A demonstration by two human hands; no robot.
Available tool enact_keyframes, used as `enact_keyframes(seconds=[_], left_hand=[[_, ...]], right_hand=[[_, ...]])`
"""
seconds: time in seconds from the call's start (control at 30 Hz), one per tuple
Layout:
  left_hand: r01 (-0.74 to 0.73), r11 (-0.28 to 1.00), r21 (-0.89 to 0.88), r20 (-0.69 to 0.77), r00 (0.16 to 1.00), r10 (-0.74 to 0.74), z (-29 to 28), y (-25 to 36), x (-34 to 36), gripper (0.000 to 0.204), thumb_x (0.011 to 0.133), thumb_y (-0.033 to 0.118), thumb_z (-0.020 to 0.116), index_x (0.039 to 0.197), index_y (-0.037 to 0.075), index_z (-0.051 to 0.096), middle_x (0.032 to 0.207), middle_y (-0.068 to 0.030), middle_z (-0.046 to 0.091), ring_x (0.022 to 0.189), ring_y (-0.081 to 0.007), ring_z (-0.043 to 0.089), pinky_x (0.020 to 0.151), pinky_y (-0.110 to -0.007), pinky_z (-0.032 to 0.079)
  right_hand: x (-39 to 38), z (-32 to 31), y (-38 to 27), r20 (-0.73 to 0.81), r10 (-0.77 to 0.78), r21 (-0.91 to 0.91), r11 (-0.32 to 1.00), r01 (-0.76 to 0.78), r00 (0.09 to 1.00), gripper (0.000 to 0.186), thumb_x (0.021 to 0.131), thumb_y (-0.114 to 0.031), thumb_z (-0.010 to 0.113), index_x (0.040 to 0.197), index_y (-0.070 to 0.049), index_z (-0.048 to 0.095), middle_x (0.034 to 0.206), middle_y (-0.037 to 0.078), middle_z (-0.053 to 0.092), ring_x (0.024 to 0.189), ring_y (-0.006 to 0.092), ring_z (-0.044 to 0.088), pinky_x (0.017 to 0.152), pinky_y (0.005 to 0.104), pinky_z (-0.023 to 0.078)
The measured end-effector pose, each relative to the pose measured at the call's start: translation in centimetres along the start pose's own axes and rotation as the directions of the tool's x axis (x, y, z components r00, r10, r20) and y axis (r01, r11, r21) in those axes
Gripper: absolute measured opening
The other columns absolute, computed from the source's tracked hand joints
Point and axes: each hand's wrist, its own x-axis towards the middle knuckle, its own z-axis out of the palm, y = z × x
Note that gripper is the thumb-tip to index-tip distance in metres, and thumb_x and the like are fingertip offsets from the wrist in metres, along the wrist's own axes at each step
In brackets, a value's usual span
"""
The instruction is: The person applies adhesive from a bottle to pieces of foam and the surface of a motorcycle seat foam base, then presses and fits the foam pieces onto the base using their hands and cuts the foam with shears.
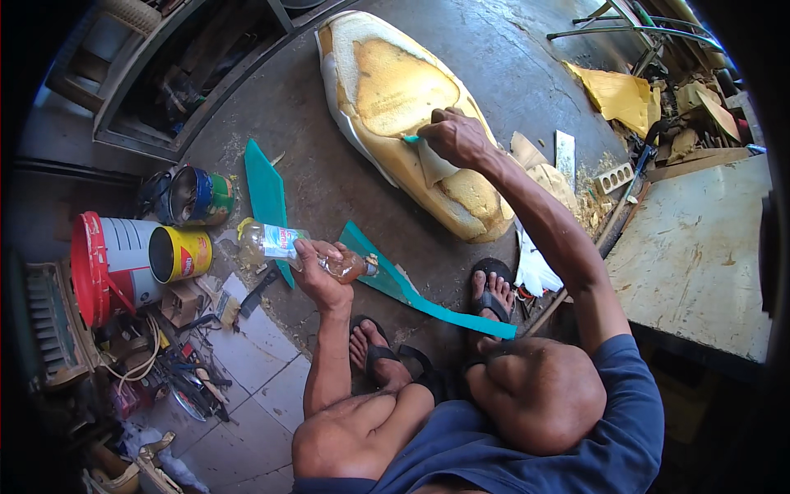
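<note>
On the floor ahead lies a long foam seat cushion (403, 90), yellowed on top with a paler rim. My right hand (457, 137) is closed over its middle, with a small teal piece (411, 138) sticking out from the fingers against the foam. My left hand (322, 276) is wrapped around a clear plastic bottle (280, 241), tilted on its side with amber liquid inside. A teal sheet piece (265, 189) lies beyond the bottle. Nearer my feet, a curved teal strip (395, 286) reaches toward my right sandal.
At left stand a red-rimmed white bucket (90, 267), a yellow tin (181, 253) and a paint can (202, 196). Hand tools (185, 370) clutter the tiles. To the right are a worn board (699, 255), a power strip (614, 178) and foam scraps (543, 173).
</note>
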Motion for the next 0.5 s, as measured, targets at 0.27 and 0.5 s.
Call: enact_keyframes(seconds=[0.27,0.5], left_hand=[[0.055,0.997,0.048,-0.016,0.998,-0.054,-1.1,0.3,0.0,0.046,0.104,0.048,0.049,0.077,0.011,0.051,0.063,-0.0017,0.05,0.062,-0.0138,0.052,0.075,-0.037,0.051],[0.076,0.997,0.0,0.02,0.997,-0.076,-0.2,0.7,-0.4,0.047,0.104,0.049,0.049,0.076,0.011,0.051,0.062,-0.0015,0.05,0.063,-0.014,0.053,0.075,-0.037,0.051]], right_hand=[[-4.9,-0.1,-1.8,0.181,-0.142,-0.114,0.98,0.164,0.973,0.027,0.08,-0.015,0.063,0.102,-0.024,0.076,0.091,0.006,0.062,0.095,0.0254,0.063,0.079,0.0409,0.048],[-9.4,-0.5,-2.6,0.159,-0.078,-0.007,0.997,0.08,0.984,0.023,0.083,-0.016,0.065,0.102,-0.02,0.076,0.09,0.007,0.062,0.094,0.0248,0.063,0.08,0.0389,0.047]])
